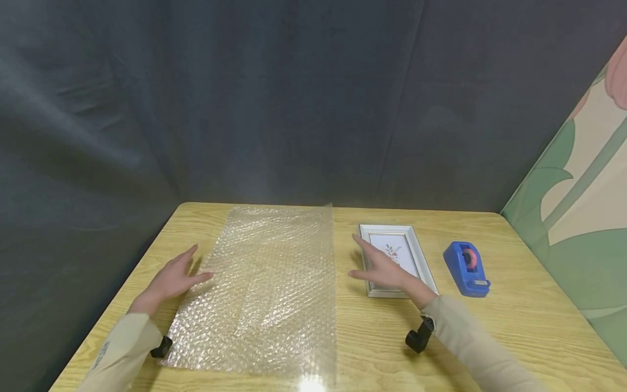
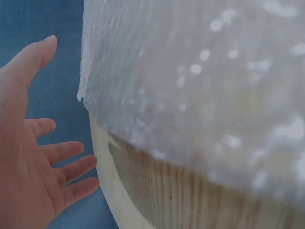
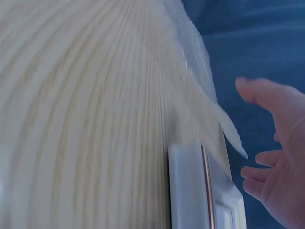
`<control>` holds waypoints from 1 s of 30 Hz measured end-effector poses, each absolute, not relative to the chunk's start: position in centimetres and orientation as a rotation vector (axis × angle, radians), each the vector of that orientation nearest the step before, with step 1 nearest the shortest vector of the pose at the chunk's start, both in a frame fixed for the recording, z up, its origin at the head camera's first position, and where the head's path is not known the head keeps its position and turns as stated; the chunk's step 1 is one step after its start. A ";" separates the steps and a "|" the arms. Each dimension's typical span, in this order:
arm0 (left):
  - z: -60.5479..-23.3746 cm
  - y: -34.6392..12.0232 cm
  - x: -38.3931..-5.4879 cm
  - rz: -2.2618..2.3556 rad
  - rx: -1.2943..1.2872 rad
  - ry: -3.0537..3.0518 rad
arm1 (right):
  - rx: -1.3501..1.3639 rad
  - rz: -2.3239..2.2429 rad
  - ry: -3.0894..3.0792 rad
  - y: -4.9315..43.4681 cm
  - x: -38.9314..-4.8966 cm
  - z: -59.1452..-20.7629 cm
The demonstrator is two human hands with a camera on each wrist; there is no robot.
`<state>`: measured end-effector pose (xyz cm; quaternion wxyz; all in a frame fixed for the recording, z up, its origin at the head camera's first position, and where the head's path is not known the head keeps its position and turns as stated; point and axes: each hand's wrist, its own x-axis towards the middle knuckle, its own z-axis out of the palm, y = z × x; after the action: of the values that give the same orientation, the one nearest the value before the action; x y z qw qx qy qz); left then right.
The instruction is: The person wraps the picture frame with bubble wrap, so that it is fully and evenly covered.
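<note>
A clear sheet of bubble wrap [image 1: 274, 288] lies spread over the left half of the wooden table. My left hand [image 1: 171, 277] hovers at its left edge, thumb and fingers spread, holding nothing. To the right of the wrap lies a white picture frame [image 1: 426, 261] with a small floral print, face up. Over its left part, my right hand [image 1: 382, 267] reaches with fingers extended and grasps nothing. In the right wrist view, the frame's white side [image 3: 188, 186] appears below and left of that hand. The left wrist view has the wrap [image 2: 190, 71] right beside the left hand.
A blue tape dispenser [image 1: 462, 269] with a pink roll stands right of the picture frame. Dark cloth [image 1: 294, 109] hangs behind the table and along its left side. A flower-patterned panel [image 1: 578, 218] borders the right edge. Each wrist carries a small black camera [image 1: 418, 335].
</note>
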<state>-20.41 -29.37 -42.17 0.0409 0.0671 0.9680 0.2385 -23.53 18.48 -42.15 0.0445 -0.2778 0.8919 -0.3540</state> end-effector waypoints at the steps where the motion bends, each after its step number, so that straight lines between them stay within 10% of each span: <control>1: -42.2 -29.4 -20.3 0.733 0.200 2.959 | -0.838 -1.105 2.712 18.2 -23.6 -42.2; 30: -43.2 -29.2 -19.0 0.905 0.194 2.853 | -0.488 -1.614 2.460 12.9 -26.0 -45.1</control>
<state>-18.99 -29.15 -43.16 0.0710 0.0645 0.9488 0.3011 -26.01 12.89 -45.10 0.0796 -0.1632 0.8222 -0.5395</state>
